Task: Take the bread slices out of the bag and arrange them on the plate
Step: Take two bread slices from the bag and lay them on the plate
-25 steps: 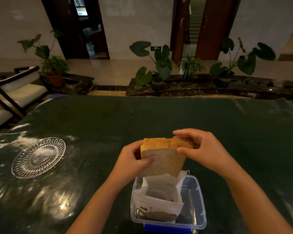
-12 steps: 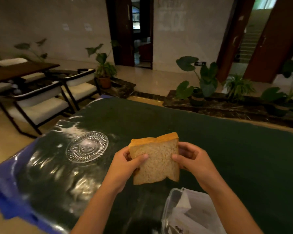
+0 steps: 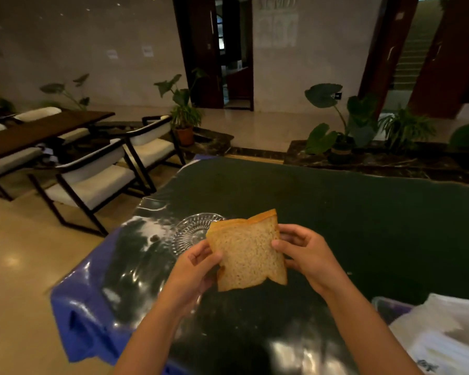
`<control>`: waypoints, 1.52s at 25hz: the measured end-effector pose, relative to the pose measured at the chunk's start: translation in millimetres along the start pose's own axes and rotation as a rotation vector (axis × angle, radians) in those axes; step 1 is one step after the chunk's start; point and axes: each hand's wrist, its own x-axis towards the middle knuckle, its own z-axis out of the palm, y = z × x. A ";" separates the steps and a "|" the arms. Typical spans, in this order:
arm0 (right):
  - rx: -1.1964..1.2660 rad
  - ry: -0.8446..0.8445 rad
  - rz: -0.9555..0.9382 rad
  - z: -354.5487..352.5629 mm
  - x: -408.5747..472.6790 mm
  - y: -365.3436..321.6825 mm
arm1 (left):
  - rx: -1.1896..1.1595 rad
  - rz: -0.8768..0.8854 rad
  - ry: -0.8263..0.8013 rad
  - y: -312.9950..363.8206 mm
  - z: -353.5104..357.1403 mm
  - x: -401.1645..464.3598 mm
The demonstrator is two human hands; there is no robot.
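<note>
A stack of brown bread slices (image 3: 248, 253) is held upright in the air between both hands. My left hand (image 3: 194, 269) grips its left edge with the thumb on the front face. My right hand (image 3: 306, 253) grips the right edge. Just behind and left of the bread lies the clear cut-glass plate (image 3: 190, 232) on the dark green table, partly hidden by the bread. The white paper bag (image 3: 444, 336) sits at the bottom right corner, inside a clear plastic box (image 3: 387, 309) of which only a corner shows.
The table (image 3: 363, 226) has a shiny dark green cover, with a blue edge (image 3: 76, 307) at the near left corner close to the plate. White cushioned chairs (image 3: 92, 180) and a wooden table stand left. Potted plants line the far side.
The bread and both hands have moved left, reaching the plate's near right edge. The view has swung left, so the box and bag have slid to the bottom right corner.
</note>
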 end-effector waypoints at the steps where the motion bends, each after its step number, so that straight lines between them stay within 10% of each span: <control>1: 0.015 0.009 0.008 15.0 2.0 4.3 | 0.020 -0.011 -0.011 2.7 -15.8 0.1; 19: -0.009 -0.005 0.223 94.9 165.3 100.1 | 0.291 -0.164 0.156 -23.4 -137.5 146.4; 38: -0.252 0.560 0.315 173.6 344.6 201.9 | 0.518 -0.229 0.067 -97.1 -230.3 371.4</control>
